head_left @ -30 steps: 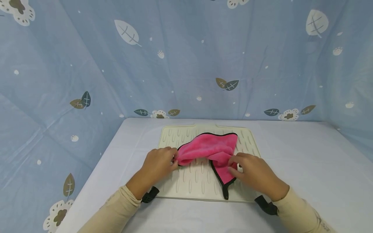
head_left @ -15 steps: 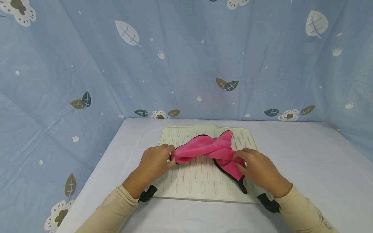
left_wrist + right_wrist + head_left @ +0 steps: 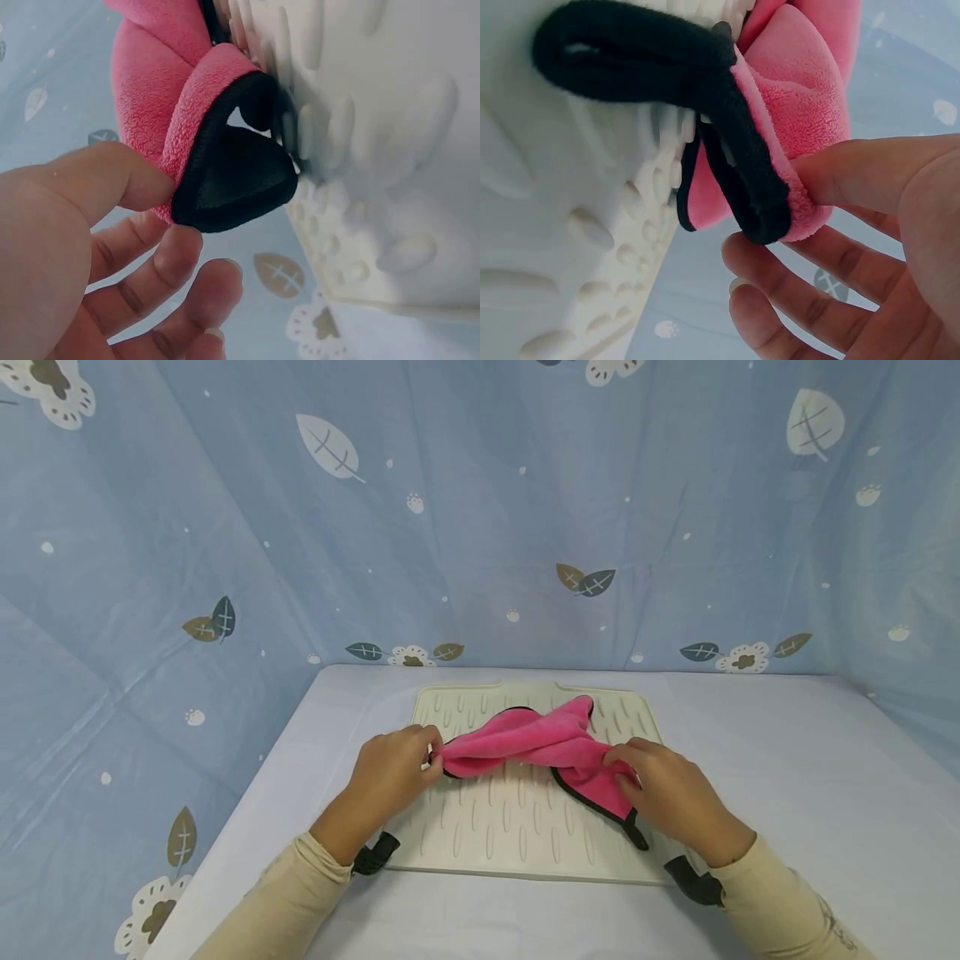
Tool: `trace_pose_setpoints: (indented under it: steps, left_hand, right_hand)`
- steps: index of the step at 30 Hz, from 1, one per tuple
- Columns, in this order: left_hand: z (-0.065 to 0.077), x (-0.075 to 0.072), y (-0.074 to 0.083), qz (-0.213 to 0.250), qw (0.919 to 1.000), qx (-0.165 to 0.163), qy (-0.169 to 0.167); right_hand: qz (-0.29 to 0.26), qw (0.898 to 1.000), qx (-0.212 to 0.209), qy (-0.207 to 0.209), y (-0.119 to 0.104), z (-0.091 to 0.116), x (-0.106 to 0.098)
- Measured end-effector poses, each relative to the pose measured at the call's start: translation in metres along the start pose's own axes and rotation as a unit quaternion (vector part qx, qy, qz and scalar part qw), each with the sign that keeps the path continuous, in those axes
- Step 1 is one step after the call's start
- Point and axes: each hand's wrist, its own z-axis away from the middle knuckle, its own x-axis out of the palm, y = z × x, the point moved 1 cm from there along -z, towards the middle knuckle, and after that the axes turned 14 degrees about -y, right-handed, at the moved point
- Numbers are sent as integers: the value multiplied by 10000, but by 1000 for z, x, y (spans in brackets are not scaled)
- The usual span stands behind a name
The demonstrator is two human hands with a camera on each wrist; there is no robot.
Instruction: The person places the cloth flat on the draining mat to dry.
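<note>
A pink plush towel point(image 3: 525, 740) with black edging and a black hanging loop point(image 3: 636, 835) is bunched lengthwise between the two hands, above a cream ridged mat point(image 3: 495, 835). At its left end, the left hand point(image 3: 390, 772) pinches the cloth between thumb and index finger; the left wrist view shows the black-edged end point(image 3: 240, 187) curling beside the fingertips. On the other side the right hand point(image 3: 671, 793) pinches the towel, and the loop point(image 3: 615, 52) sticks out over the mat in the right wrist view. One towel corner points up at the back.
The mat lies on a white-covered table point(image 3: 810, 777). A blue curtain point(image 3: 480, 510) with leaf and flower prints stands behind and at the sides. Black straps point(image 3: 693, 882) sit at both wrists.
Both hands have moved slightly apart, drawing the towel longer and narrower. Its loop corner has swung to the right, and its back corner has folded inward to the left.
</note>
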Motion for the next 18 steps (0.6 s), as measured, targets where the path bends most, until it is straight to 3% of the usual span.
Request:
trace_pose_setpoints:
  steps: [12, 18]
  left_hand:
    - [-2, -1, -9, 169, 9994, -287, 103]
    - [-2, -3, -11, 178, 9988, -326, 331]
  right_hand:
    - [22, 9999, -41, 107, 4, 1, 0]
    - [6, 9999, -37, 141, 3, 2, -3]
